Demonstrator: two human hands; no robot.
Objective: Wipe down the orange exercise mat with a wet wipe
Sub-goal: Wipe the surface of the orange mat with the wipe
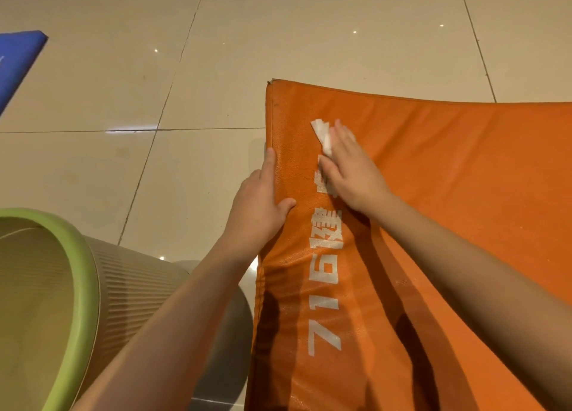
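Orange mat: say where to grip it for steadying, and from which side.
Probably the thick left edge of the mat, from the left, thumb on top, fingers over the side, as the left hand does; it is straight, free, and clear of the right hand's wet wipe.

The orange padded vinyl mat (pixel 464 178) runs off the right and bottom edges. The right hand (pixel 356 175) covers part of the crumpled white wipe (pixel 322 132). The green-rimmed ribbed beige bin (pixel 89 271) and blue flat pad (pixel 21 57) are cut off left.
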